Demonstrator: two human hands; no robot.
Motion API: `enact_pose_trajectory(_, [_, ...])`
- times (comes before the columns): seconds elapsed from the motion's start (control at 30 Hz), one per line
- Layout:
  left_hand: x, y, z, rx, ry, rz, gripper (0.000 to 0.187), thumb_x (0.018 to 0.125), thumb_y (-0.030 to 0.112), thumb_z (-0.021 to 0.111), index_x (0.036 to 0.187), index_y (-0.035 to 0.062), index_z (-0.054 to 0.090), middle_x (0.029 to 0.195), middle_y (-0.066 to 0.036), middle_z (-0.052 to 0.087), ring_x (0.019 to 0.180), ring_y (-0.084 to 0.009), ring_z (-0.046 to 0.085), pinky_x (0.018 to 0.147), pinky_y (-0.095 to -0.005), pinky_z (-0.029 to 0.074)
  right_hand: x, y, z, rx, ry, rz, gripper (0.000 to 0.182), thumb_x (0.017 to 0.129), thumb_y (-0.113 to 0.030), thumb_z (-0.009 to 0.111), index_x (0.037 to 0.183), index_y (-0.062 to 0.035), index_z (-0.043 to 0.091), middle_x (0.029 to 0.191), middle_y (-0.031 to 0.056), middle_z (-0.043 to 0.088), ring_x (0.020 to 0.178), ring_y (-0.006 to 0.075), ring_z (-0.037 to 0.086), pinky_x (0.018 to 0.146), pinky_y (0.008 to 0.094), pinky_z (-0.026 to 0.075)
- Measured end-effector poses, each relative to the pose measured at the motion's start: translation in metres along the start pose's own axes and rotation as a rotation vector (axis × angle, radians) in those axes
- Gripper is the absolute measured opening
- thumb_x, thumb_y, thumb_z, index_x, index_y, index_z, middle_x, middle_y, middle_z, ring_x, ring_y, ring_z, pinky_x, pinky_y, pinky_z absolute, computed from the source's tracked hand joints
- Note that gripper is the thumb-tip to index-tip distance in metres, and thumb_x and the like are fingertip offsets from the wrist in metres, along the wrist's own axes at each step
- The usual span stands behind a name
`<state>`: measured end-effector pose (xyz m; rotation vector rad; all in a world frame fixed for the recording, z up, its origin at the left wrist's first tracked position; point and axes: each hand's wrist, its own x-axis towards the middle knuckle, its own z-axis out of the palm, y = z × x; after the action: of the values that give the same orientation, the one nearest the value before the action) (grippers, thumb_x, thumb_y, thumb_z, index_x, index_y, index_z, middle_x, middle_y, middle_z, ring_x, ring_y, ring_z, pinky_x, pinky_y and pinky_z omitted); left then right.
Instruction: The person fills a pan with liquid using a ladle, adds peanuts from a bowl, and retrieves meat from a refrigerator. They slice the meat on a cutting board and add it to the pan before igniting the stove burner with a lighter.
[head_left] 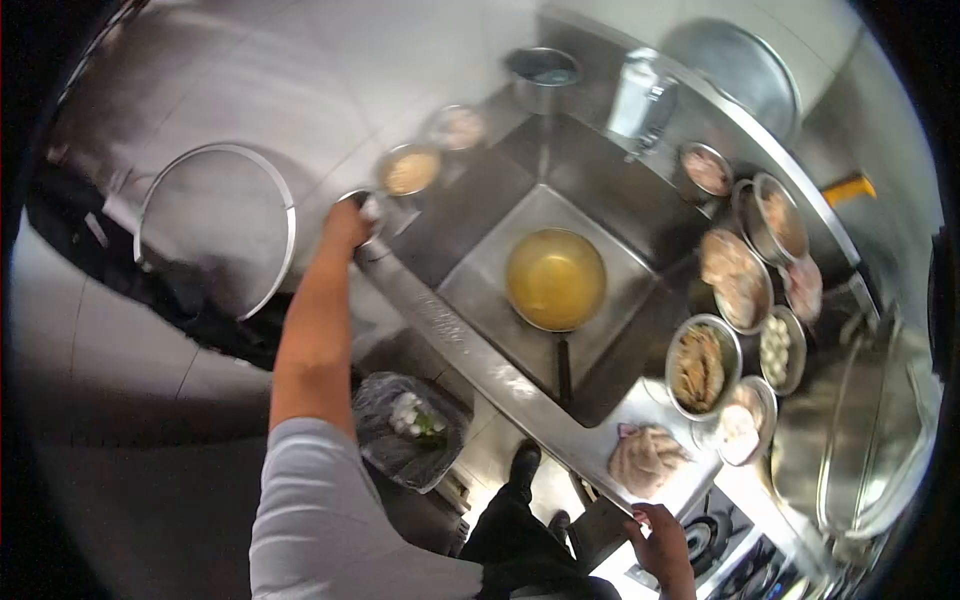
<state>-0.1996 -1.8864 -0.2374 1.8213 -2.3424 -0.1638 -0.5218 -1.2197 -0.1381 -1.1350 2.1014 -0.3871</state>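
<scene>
My left hand [348,224] is stretched out to the sink's left corner, at a small metal container [358,196] with something white by the fingers. The fingers are mostly hidden, so I cannot tell what they hold. Beside it stand a metal bowl of yellowish food [410,172] and a bowl of pale pink food [458,128]. My right hand [660,545] is low by the counter's front edge, fingers loosely bent and apart. Just above it lies a crumpled beige cloth [646,460]. A pan of yellow liquid [556,279], with a dark handle, sits in the sink basin [470,262].
Along the sink's right side are bowls of browned food [699,367], raw-looking meat [732,268] and white round pieces [776,348]. A large metal pot [850,430] stands at the right, a stove [715,535] below. A lined bin [385,460] is under the left edge.
</scene>
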Motion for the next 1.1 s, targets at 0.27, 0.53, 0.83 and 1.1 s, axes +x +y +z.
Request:
enact_pose_trajectory(0.27, [-0.016,0.027,-0.04,0.111,-0.114,-0.135,0.042,0.07,0.032,0.074,0.098,0.0008,0.069,0.104,-0.02,0.066,0.099,-0.0334,0.063,0.085,-0.0391,0.051,0.006,-0.021,0.001,0.068,0.026,-0.048,0.03,0.077,-0.008,0.071,0.104,-0.0023,0.06,0.091,0.0141,0.064,0.082,0.0264,0.066,0.072,0.0342,0.053])
enact_pose_trajectory(0.53, [-0.027,0.033,-0.056,0.089,-0.001,-0.236,0.036,0.07,0.027,0.073,0.095,0.0017,0.07,0.103,-0.02,0.066,0.095,-0.034,0.065,0.083,-0.0397,0.052,0.004,-0.021,0.001,0.027,-0.026,-0.028,0.03,0.078,-0.009,0.071,0.105,-0.0027,0.059,0.093,0.0144,0.064,0.085,0.025,0.066,0.072,0.0333,0.052])
enact_pose_trajectory(0.83, [-0.028,0.015,-0.046,-0.12,0.17,-0.192,0.039,0.07,0.033,0.073,0.088,-0.0016,0.069,0.091,-0.021,0.068,0.089,-0.0367,0.065,0.08,-0.04,0.051,0.011,-0.022,0.004,0.034,-0.048,-0.087,0.033,0.076,-0.009,0.071,0.107,-0.0035,0.059,0.094,0.0148,0.064,0.085,0.0282,0.066,0.071,0.0356,0.052])
enact_pose_trajectory(1.1, [-0.036,0.033,-0.061,-0.981,0.074,-0.468,0.021,0.087,0.02,0.061,0.084,-0.0004,0.063,0.071,-0.011,0.063,0.047,-0.0154,0.054,0.039,-0.0319,0.042,0.017,-0.005,0.011,-0.006,-0.062,-0.032,0.033,0.076,-0.01,0.071,0.106,-0.0026,0.058,0.093,0.0154,0.064,0.086,0.029,0.065,0.074,0.0372,0.052])
